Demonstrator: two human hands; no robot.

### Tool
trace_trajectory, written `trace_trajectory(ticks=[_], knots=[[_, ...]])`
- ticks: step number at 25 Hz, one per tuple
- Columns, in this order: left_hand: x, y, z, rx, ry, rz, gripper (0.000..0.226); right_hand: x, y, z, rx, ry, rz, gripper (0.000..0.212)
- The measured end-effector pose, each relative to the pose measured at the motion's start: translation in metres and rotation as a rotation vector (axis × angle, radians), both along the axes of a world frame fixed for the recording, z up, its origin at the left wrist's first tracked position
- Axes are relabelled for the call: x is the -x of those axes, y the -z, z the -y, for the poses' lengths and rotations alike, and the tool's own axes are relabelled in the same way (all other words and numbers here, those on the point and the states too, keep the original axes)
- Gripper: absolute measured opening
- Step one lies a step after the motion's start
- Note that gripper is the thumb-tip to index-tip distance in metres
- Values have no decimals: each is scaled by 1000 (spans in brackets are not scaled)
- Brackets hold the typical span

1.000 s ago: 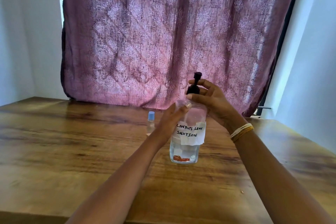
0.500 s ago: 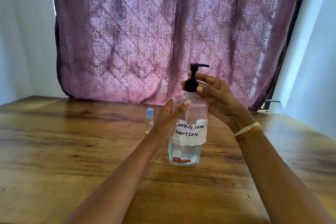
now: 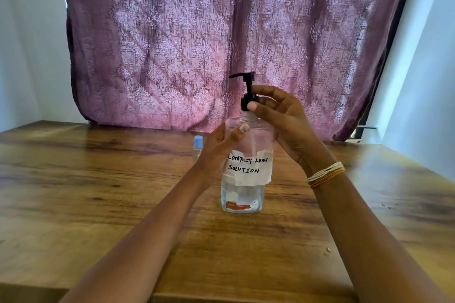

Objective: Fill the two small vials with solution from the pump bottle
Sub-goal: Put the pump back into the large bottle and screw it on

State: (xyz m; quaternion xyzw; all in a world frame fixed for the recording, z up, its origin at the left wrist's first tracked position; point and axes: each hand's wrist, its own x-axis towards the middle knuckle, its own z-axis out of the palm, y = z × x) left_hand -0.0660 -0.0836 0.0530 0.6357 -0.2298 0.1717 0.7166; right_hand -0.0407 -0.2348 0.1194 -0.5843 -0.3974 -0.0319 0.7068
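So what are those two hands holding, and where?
Both hold the pump bottle. The left hand grips its clear shoulder; the right hand pinches the black pump collar at the neck.

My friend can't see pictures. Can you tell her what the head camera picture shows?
A person's left hand holds a clear pump bottle labelled "contact lens solution" on a wooden table, while the right hand grips its black pump collar. A small blue-capped vial stands behind, before a purple curtain.

A white paper label (image 3: pixel 247 167) on the pump bottle (image 3: pixel 243 194) reads "CONTACT LENS SOLUTION", handwritten.
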Motion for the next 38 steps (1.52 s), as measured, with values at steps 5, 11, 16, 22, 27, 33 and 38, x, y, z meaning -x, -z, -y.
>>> trace_trajectory(ticks=[5,11,16,22,27,33,38], knots=[[1,0,-1,-31,6,-13,37,3,2,-8,40,83,-15,58],[1,0,-1,-23,-24,-2,74,0,0,-1,-43,-41,-86,35],[1,0,1,7,0,-8,68,1,5,-9,24,132,7,61],[1,3,0,10,-33,-12,76,-4,3,0,-49,-79,-106,38],[2,1,1,8,-16,3,88,-4,3,2,-90,-42,-63,43],[5,-1,3,19,-19,-7,84,0,3,-1,-69,-151,-114,40],[8,-3,4,16,-16,-2,82,1,4,-5,-57,1,-46,38]])
